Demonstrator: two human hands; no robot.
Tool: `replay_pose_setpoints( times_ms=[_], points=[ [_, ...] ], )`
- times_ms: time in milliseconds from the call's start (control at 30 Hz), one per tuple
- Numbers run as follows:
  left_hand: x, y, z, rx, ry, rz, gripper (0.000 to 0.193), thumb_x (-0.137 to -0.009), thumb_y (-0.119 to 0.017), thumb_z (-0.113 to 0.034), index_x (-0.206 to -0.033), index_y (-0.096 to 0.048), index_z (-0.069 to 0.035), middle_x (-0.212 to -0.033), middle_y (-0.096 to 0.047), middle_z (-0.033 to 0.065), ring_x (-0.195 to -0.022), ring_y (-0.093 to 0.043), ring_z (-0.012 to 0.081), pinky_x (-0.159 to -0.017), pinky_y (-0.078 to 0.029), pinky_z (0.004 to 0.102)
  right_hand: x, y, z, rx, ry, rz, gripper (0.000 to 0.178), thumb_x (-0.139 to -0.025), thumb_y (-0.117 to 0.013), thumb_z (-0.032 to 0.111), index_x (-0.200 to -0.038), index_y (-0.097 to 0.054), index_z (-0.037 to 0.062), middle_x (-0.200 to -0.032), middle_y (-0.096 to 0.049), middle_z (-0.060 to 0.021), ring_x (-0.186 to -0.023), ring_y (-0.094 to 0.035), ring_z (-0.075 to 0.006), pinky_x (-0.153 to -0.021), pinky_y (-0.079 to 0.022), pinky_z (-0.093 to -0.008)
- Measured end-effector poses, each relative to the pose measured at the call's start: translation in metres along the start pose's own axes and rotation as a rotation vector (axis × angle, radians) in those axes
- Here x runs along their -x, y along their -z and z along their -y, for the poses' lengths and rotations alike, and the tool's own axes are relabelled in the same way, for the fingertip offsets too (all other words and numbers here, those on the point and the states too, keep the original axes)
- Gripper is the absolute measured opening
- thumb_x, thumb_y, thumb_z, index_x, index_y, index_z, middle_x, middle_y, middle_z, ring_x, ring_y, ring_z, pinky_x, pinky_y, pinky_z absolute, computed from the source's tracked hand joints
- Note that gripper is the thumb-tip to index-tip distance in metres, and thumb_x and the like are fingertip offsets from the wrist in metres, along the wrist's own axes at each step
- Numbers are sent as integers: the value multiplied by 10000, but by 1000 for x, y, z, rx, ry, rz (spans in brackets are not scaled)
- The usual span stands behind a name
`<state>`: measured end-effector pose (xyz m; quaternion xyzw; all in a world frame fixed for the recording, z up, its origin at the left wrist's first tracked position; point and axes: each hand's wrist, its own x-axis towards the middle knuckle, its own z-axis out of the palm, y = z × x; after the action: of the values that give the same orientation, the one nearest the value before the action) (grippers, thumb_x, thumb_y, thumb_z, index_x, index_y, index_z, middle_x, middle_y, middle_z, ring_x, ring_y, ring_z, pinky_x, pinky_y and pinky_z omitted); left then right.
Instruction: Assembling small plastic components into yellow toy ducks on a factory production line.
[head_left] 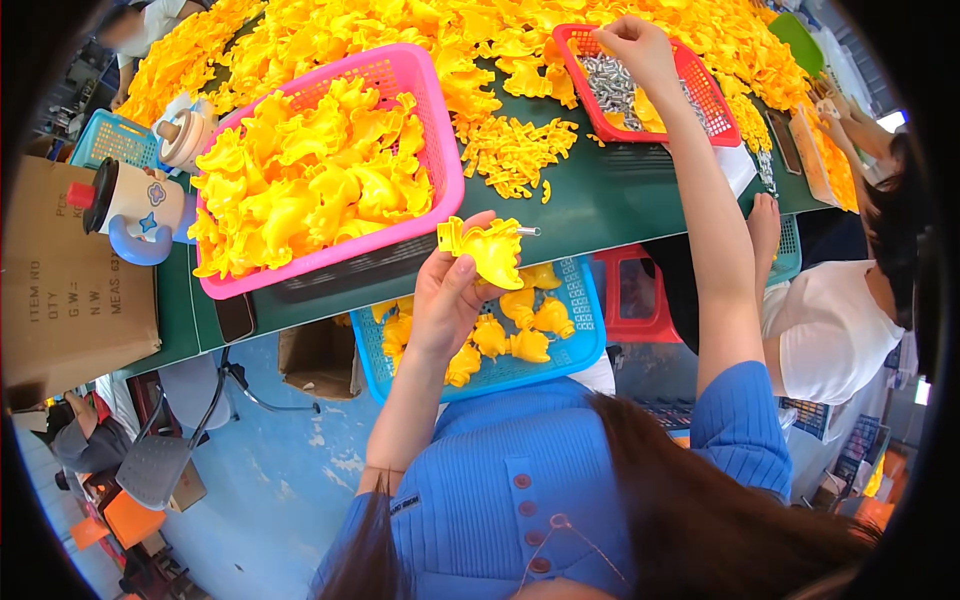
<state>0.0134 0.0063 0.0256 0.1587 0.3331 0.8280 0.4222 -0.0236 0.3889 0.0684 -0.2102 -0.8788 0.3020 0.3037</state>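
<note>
My left hand grips a yellow plastic shell piece between thumb and fingers, its hollow side facing up. A thin silver metal part sticks out of the shell's right end. Above a red basket at the far edge of my reach is my right hand, thumb and fingers pinched together. Whatever is in that pinch is too small to make out. Small silver metal parts lie heaped in the red basket, with a few yellow pieces among them.
A pink basket full of yellow shells stands on the green table. Below my left hand, a blue basket holds rounded yellow pieces. Small yellow parts lie between baskets. A tumbler stands left; a co-worker sits right.
</note>
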Motion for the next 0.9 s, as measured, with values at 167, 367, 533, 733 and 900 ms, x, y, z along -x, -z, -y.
replay_pose_setpoints(
  times_ms=[167, 367, 533, 733, 900],
  points=[
    [-1, -1, 1, -10, -14, -21, 532, -905, -488, -224, -1314, -278, 42, -1190, -495, 166, -988, -590, 238, -775, -541, 301, 93, -10, 115, -595, -68, 346, 152, -784, -652, 172, -770, -628, 22, -767, -601, -5, -762, -548, -67, -735, -416, -207],
    [-6, -5, 2, -18, -36, -67, 473, -905, -496, -197, -1302, -338, 6, -1194, -507, 125, -1009, -577, 202, -786, -533, 311, 145, -31, 138, -764, -43, 543, 81, -749, -673, 44, -778, -631, -18, -894, -545, -43, -847, -553, -102, -742, -454, -225],
    [-4, 0, 4, -24, -55, -103, 440, -897, -520, -176, -1287, -387, -22, -1172, -529, 93, -1029, -564, 183, -803, -524, 319, 154, -43, 133, -677, -52, 542, 69, -763, -655, 24, -812, -634, -20, -893, -546, -40, -824, -558, -88, -723, -462, -203],
    [-4, -5, 6, -123, -72, -149, 483, -891, -537, -220, -1285, -360, -5, -1138, -555, 116, -962, -603, 186, -773, -534, 293, 154, -44, 140, -899, -92, 406, 149, -766, -627, -6, -915, -628, -15, -824, -576, -14, -763, -575, -86, -717, -476, -211],
    [-4, 4, 8, -16, -90, -113, 517, -839, -590, -311, -1236, -418, -29, -1092, -584, 80, -916, -621, 170, -713, -549, 264, 155, -24, 156, -455, 287, 400, 179, -724, -635, -18, -896, -652, 28, -862, -629, -70, -742, -611, -133, -679, -480, -231]
  ],
)
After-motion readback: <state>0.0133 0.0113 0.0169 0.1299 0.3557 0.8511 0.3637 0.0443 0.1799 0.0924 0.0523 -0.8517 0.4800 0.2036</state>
